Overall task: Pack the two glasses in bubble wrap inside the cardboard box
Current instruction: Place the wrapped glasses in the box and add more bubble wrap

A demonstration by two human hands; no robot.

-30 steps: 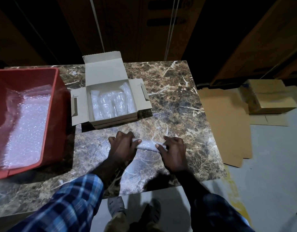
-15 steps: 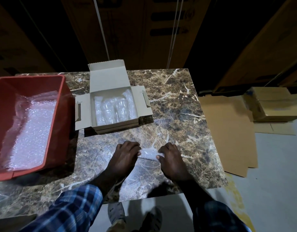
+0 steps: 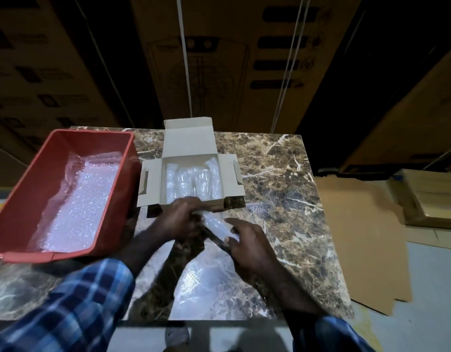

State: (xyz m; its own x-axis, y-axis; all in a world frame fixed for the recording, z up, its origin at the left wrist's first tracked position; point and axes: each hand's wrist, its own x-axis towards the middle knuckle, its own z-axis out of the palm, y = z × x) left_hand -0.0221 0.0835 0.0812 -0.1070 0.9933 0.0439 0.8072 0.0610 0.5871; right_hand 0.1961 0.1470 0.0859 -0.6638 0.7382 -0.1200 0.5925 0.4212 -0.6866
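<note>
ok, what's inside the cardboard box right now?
The open cardboard box holds several bubble-wrapped bundles standing side by side. The wrap hides whatever is inside them, and the left hand covers the box's near edge.

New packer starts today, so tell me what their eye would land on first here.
First, both hands, left hand and right hand, gripping a bubble-wrapped roll at the table's middle. Behind them sits the open cardboard box holding wrapped bundles, and at the left the red bin lined with bubble wrap.

Warehouse: stacked printed cartons (image 3: 219, 59) behind.
</note>
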